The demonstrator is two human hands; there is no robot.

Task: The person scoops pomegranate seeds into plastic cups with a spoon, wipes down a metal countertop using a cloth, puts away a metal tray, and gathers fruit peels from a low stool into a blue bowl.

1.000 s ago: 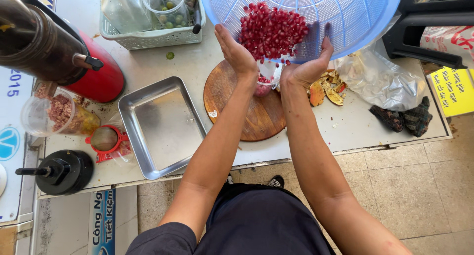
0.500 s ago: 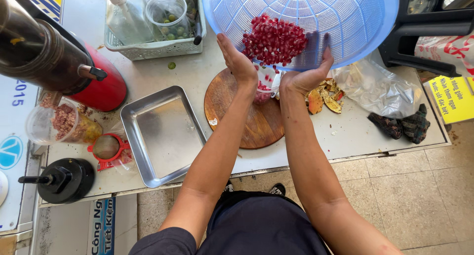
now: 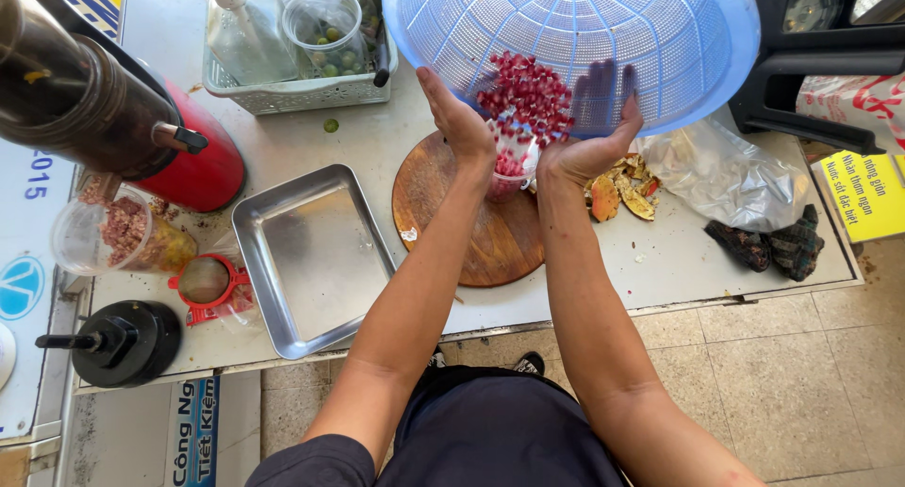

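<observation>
A blue plastic colander (image 3: 650, 34) is tilted over the table, with red pomegranate seeds (image 3: 528, 96) heaped at its low rim. My right hand (image 3: 589, 138) supports the colander from beneath, its fingers showing through the mesh. My left hand (image 3: 459, 117) is flat, fingers together, pressed against the rim beside the seeds. Just under the rim a clear plastic cup (image 3: 509, 166) holding some seeds stands on a round wooden board (image 3: 471, 232), partly hidden by my hands.
A steel tray (image 3: 311, 261) lies left of the board. Fruit peel (image 3: 622, 195), a clear bag (image 3: 726, 176) and dark gloves (image 3: 773, 247) lie to the right. A red-based juicer (image 3: 189, 166), a filled cup (image 3: 123, 232), a black lid (image 3: 118, 341) and a basket (image 3: 292, 91) stand to the left and at the back.
The colander has tipped further toward me and the seeds have slid down to its rim above the cup. Both hands stay at the rim.
</observation>
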